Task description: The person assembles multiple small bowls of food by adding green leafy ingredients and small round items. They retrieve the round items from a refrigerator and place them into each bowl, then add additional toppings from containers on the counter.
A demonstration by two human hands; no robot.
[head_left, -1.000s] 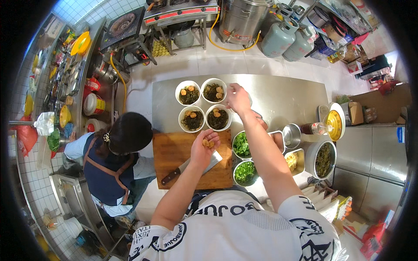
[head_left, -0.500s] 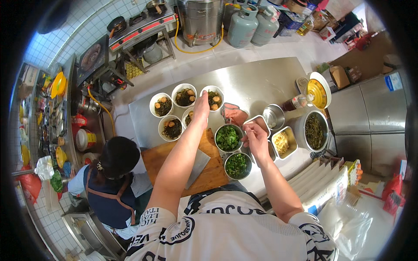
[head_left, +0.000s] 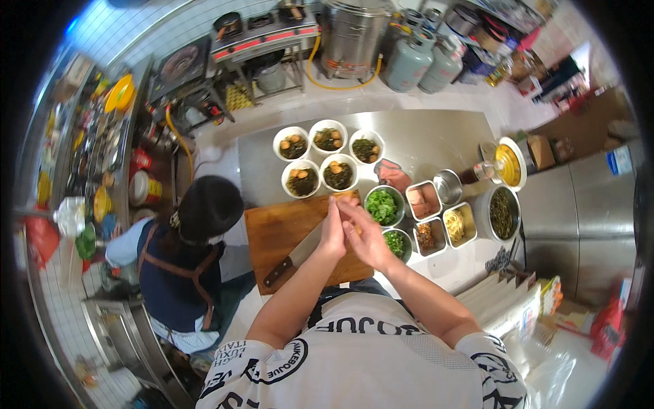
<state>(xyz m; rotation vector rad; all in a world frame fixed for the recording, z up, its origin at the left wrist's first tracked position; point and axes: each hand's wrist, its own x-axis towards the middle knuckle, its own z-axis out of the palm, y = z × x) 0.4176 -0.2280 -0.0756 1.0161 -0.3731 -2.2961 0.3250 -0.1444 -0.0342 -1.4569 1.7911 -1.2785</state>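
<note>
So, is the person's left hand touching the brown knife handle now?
Apart. The head view shows the brown knife handle on the wooden board, with visible space between it and the left hand.

"Are you seeing into that left hand?"

"No, the right hand is pressing against it, and the two are hiding anything that's lying between the palms."

"The left forearm is covering part of the knife, too."

"And the right wrist is blocking one side of the bowl of chopped greens."

"Up top, the steel drum is running out of view."

"Those little containers off left are blurring together; I'm not making out their contents."
</note>
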